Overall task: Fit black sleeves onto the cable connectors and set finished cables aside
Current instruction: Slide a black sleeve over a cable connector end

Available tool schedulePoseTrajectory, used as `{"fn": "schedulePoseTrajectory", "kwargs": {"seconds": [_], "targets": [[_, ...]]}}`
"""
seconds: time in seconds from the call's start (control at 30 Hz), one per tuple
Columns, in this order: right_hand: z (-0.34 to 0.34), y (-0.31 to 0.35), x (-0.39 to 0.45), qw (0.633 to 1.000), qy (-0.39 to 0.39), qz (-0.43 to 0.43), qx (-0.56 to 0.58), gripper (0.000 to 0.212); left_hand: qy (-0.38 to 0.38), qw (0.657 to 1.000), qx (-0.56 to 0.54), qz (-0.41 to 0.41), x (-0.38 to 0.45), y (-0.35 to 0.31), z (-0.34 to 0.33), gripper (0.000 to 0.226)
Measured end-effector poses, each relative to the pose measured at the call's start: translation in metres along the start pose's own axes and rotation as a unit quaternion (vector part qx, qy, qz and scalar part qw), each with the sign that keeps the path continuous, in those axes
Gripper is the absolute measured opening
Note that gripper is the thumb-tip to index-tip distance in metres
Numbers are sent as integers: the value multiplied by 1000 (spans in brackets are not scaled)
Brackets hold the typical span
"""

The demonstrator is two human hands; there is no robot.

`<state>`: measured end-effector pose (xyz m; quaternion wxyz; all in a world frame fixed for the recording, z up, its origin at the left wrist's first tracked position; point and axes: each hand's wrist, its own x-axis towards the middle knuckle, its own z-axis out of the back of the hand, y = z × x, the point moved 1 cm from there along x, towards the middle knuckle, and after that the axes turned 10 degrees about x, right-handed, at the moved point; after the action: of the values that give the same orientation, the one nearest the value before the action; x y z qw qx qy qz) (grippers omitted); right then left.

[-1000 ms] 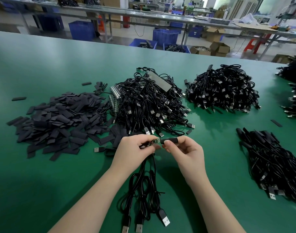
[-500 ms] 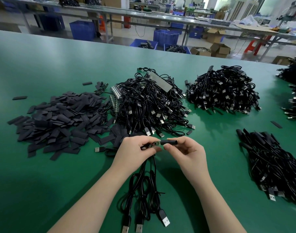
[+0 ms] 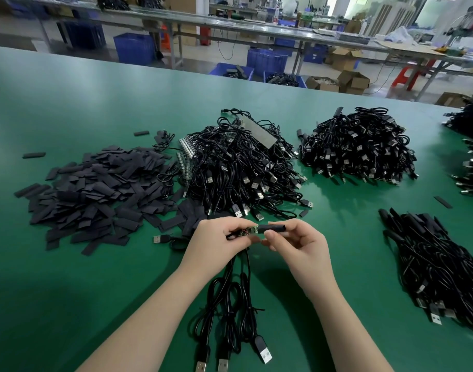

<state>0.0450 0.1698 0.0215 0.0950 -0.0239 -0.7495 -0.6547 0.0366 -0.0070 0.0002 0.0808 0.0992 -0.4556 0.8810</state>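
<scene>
Green table (image 3: 69, 277): loose sleeve pile (image 3: 95, 197) left, unsleeved cable heap (image 3: 240, 167) centre, sleeved cables (image 3: 439, 261) right. Left hand (image 3: 216, 244) curls round cable bundle (image 3: 230, 299), fingertips pinching bare connector board (image 3: 248, 231). Right hand (image 3: 297, 245) pinches black sleeve (image 3: 273, 227), mouth touching board tip, above table.

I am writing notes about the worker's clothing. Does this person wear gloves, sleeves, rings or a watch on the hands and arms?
No. The left hand and the right hand are bare, without gloves or visible rings. Both forearms are uncovered as far as the picture shows, with no sleeve, watch or bracelet visible.
</scene>
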Motion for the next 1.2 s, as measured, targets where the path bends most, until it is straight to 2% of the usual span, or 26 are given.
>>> {"fn": "schedulePoseTrajectory", "kwargs": {"seconds": [0.2, 0.33, 0.47, 0.7, 0.9, 1.07, 1.2], "targets": [[1, 2, -1, 1000, 20, -5, 20, 14, 7, 1000, -7, -7, 0, -3, 2, 17], [2, 3, -1, 999, 30, -11, 21, 17, 3, 1000, -8, -11, 0, -4, 4, 24], [6, 7, 0, 998, 55, 0, -17, 24, 25, 1000, 0, -13, -1, -5, 5, 27], [6, 6, -1, 997, 42, 33, -56, 31, 38, 999, 5, -30, -2, -9, 6, 18], [7, 6, 0, 995, 56, 28, -77, 21, 40, 998, 28, -30, -3, -9, 6, 23], [6, 5, 2, 995, 40, 31, -86, 34, 33, 999, 15, -39, -4, -12, 6, 29], [8, 4, 3, 995, 59, 11, -81, 26, 46, 998, 14, -35, -5, -12, 4, 24]]}}
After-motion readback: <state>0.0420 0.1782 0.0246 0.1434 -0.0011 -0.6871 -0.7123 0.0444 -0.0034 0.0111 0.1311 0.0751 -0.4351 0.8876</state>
